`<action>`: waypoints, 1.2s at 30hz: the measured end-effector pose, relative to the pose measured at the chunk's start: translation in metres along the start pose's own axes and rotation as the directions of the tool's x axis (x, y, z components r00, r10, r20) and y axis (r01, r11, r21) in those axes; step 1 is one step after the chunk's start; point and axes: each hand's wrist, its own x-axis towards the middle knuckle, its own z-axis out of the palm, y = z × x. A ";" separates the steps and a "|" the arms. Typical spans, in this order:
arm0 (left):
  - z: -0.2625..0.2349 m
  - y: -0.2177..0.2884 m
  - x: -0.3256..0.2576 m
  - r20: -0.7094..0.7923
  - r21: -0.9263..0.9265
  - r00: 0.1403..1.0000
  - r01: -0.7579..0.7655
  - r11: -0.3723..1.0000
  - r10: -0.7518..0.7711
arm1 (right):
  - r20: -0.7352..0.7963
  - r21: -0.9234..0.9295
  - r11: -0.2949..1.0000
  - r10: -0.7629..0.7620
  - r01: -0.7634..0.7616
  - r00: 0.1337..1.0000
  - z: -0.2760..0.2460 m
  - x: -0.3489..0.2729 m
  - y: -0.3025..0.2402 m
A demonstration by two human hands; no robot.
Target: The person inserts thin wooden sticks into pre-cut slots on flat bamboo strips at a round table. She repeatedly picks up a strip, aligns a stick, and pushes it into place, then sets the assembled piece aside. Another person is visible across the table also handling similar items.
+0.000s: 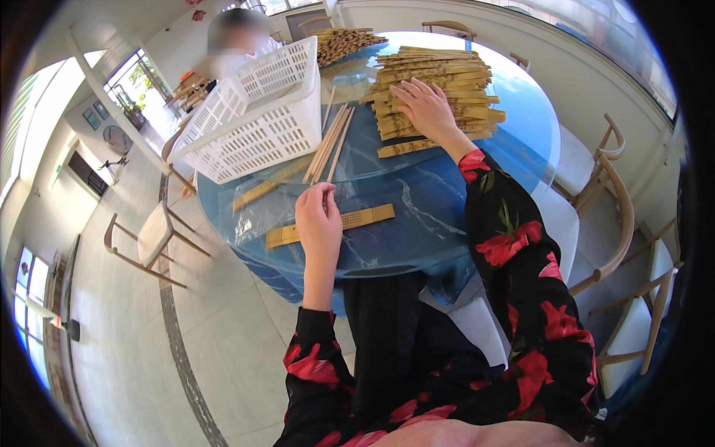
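My right hand lies palm down with fingers spread on a broad stack of flat yellow printed sleeves on the far right of the table. Nearer me, my left hand is closed, thumb and fingertips pressed together; whatever is between them cannot be made out. Under and beside that hand lies a single yellow sleeve, partly covered by it. Just beyond the left fingertips, several loose wooden chopsticks point away from me.
A white slotted plastic basket stands on the left of the round glass-topped table with its blue cloth. Behind it is a heap of chopsticks. Another yellow sleeve lies by the basket. A person sits opposite. Wooden chairs stand around.
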 end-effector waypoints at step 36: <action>-0.013 0.023 -0.005 0.320 0.042 0.921 -0.247 0.968 0.221 | 0.073 0.994 0.033 0.507 -0.104 0.859 -0.062 -0.044 -0.056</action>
